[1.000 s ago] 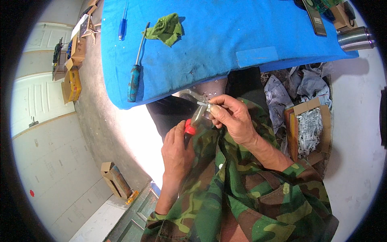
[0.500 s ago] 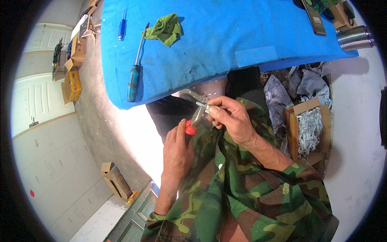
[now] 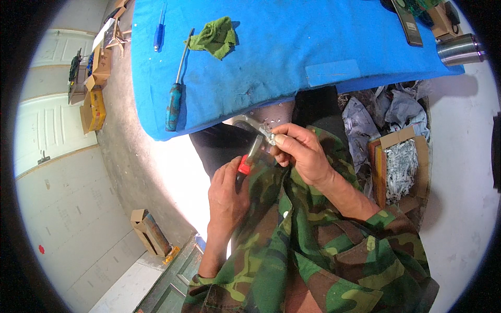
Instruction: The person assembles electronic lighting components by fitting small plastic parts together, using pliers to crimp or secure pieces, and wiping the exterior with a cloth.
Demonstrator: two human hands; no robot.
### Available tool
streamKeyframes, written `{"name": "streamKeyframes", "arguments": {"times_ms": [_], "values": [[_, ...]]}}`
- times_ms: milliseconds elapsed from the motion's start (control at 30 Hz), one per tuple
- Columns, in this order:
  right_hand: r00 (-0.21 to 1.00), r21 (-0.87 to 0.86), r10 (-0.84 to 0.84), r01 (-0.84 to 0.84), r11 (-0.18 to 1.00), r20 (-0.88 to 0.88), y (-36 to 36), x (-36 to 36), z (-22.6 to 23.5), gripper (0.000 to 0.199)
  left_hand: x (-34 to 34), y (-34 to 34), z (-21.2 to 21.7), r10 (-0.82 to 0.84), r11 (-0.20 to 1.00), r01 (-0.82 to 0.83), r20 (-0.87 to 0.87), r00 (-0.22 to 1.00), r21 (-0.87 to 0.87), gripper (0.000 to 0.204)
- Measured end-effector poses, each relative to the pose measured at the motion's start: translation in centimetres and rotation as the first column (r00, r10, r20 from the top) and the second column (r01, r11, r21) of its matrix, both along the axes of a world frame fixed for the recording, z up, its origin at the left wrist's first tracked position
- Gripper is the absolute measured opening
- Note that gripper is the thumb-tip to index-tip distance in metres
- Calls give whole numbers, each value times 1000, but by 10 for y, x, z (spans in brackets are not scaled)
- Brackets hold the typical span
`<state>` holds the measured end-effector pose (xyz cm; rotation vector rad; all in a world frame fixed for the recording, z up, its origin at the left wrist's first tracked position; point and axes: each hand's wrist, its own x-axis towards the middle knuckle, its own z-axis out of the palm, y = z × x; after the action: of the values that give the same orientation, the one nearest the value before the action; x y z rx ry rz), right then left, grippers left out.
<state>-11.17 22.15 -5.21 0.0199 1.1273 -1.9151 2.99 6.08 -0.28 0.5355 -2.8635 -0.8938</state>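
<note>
Small bright metal bracket (image 3: pixel 259 127), curved and perforated, just below the blue padded table (image 3: pixel 292 57) edge, pinched closed in the right hand (image 3: pixel 302 154). Red-collared screwdriver (image 3: pixel 249 156), shaft tilted toward the bracket, handle wrapped tight in the left hand (image 3: pixel 225 195). Both wrists bent inward.

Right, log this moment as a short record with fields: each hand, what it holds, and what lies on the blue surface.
left hand: wrapped round a tool with a red and black handle, its metal shaft angled up toward the other hand
right hand: fingers pinching a small metal part at the tool's tip
blue table cover: above the hands
on the cover: blue-handled screwdriver, green rag, small blue pen-like tool
right edge: steel cup
sleeves: camouflage jacket
</note>
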Motion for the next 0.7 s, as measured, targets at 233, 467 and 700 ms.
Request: {"name": "streamKeyframes", "arguments": {"times_ms": [233, 467, 700], "values": [[996, -1, -16, 16, 1000, -92, -2, 2, -1, 31, 9, -3, -7, 55, 970, -57, 19, 998, 236, 27], [963, 98, -6, 34, 995, -270, -1, -4, 11, 32, 8, -7, -5, 185, 850, -212, 104, 977, 482, 32], [869, 225, 39, 85, 971, -493, 3, -6, 21, 31, 0, -9, 3, 172, 914, -188, 76, 982, 359, 26]]}}
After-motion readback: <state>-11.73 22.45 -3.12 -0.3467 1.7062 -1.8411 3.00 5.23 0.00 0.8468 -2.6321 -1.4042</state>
